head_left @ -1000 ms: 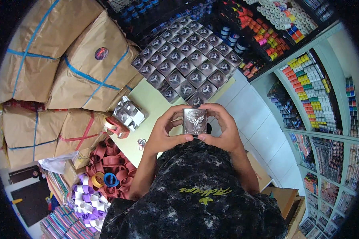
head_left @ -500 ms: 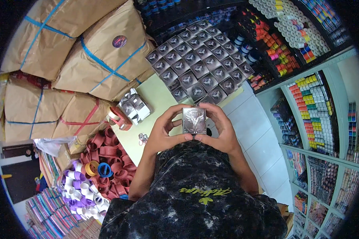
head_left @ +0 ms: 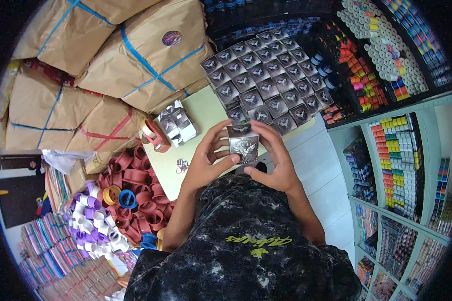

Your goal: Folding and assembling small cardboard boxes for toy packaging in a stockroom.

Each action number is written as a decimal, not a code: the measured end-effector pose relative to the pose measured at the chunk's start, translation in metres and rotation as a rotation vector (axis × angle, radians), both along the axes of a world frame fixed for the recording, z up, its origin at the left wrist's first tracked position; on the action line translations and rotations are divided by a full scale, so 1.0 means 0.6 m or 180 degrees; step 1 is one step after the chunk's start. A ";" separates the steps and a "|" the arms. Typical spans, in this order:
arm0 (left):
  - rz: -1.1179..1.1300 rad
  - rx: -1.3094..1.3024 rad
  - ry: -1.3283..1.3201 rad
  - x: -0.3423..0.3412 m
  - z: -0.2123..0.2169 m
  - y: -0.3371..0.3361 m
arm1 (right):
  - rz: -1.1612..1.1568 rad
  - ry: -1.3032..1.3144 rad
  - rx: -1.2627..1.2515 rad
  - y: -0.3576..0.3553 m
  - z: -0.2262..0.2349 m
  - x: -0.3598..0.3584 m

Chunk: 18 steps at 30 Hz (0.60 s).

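- Okay, head view: small, square, silver-grey cardboard box with a winged emblem (head_left: 244, 150), up in front of the person's chest, between the two hands; front face and a darker top face both visible, so it sits tilted.
- Left hand (head_left: 213, 163): curled part-way around the box's left side, thumb pressed on the front face, index finger up by the top edge; has hold of the box.
- Right hand (head_left: 279, 168): loosely curved, fingers along the box's right and top edges, thumb well apart from the fingers and just off the lower edge; cannot tell how firmly the fingers touch.
- Pale yellow-green bench (head_left: 164, 173) beyond and left of the hands.
- On its far part: close-set rows of matching silver-grey boxes (head_left: 266, 83), emblems up.
- Near the bench's left edge: heap of white-and-grey cartons (head_left: 178, 124), red tape dispenser (head_left: 158, 138) beside it, small mixed-colour item (head_left: 182, 165) nearer, too small to tell.
- Left: brown paper parcels with blue straps (head_left: 145, 55), one parcel with a red strap (head_left: 105, 128).
- Below those: pile of red-brown plastic rings (head_left: 135, 175), then purple and white rings (head_left: 93, 220).
- Right: pale shelves with multicoloured spools (head_left: 402, 160), white floor tiles (head_left: 316, 175) between bench and shelves.
- Dark mottled shirt (head_left: 246, 215) below the hands.
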<state>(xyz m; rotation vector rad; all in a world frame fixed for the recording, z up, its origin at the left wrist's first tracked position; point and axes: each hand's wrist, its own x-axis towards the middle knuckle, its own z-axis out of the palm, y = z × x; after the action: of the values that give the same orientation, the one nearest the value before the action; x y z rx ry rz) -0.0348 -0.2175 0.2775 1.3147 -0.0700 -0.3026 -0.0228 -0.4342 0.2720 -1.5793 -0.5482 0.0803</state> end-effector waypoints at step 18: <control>0.0630 0.0416 -0.0368 -0.032 -0.025 0.031 | 0.0037 0.1139 0.0513 0.043 -0.034 0.004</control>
<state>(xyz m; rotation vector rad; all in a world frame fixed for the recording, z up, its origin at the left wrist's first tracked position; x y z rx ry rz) -0.0542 -0.1990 0.2625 1.4563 -0.0174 -0.0633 -0.0205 -0.4082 0.2519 -1.3646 -0.2754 0.3138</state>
